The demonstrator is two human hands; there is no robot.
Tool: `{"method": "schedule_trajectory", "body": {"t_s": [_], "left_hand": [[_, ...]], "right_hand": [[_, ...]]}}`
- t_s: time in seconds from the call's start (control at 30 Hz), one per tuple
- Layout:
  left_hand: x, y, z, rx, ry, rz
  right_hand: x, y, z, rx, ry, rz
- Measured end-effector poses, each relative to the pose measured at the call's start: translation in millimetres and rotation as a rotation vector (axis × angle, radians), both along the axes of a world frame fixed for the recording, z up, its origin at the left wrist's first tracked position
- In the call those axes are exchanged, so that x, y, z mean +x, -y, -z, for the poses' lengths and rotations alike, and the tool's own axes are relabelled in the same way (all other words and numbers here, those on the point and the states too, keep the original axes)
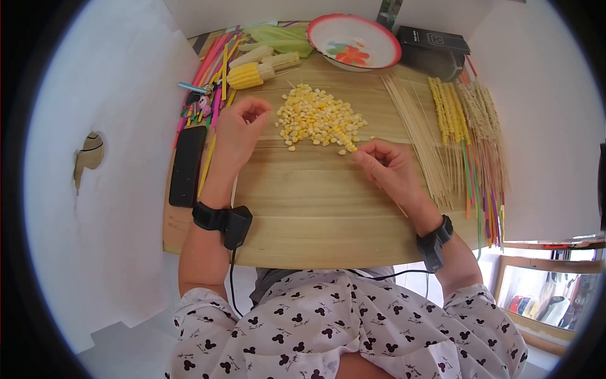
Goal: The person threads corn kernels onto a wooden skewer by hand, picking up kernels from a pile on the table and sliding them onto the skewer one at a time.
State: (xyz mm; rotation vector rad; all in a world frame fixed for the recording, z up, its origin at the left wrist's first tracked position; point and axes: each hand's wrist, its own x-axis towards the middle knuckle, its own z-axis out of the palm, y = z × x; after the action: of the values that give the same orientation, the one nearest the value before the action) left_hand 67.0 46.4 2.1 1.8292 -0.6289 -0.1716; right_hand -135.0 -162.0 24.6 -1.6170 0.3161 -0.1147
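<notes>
Right hand (392, 169) pinches a stick (402, 210), threaded kernels (350, 147) by the far pile (310, 115); left hand (238, 131), fingers narrow, contents unclear. Threading seems underway; adding one calls for careful alignment.

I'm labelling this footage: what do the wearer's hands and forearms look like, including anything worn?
The left grip and right grip are ungloved. Each wrist wears a black strap with a boxy dark module, left and right, trailing a thin black cable. The white sleeves, left and right, bear black mouse-head prints and small script.
</notes>
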Motion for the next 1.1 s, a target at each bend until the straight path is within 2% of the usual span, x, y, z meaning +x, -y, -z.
{"method": "schedule_trajectory", "body": {"t_s": [0.03,0.23,0.57,0.63,0.67,0.73,0.77,0.83,0.87,0.93,1.1], "left_hand": [[2,-1,1,0.159,0.065,0.028],[-4,0,8,0.340,0.313,0.067],[-21,9,-16,0.409,0.266,0.091],[-16,8,-7,0.214,0.075,0.104],[-13,8,-6,0.213,0.081,0.102],[-8,8,-6,-0.156,-0.267,0.136],[-7,8,-6,-0.157,-0.260,0.135],[-4,9,-5,-0.406,-0.539,0.098],[-3,8,-4,-0.408,-0.535,0.099],[1,4,-1,-0.605,-0.741,0.139],[6,2,10,-0.730,-0.855,0.183]], "right_hand": [[0,0,0,-0.008,-0.012,0.000],[1,0,2,-0.008,-0.004,-0.016],[0,-1,0,-0.019,-0.015,-0.037],[0,-2,-2,-0.037,-0.035,-0.045],[-1,-2,-3,-0.039,-0.028,-0.045],[-1,-3,-6,-0.026,-0.020,-0.058],[-2,-3,-5,-0.029,-0.014,-0.059],[-3,-2,-2,-0.039,0.011,-0.083],[-3,-2,-2,-0.041,0.014,-0.084],[-4,-2,-3,-0.026,0.016,-0.110],[-5,-3,-2,0.000,0.010,-0.125]]}}
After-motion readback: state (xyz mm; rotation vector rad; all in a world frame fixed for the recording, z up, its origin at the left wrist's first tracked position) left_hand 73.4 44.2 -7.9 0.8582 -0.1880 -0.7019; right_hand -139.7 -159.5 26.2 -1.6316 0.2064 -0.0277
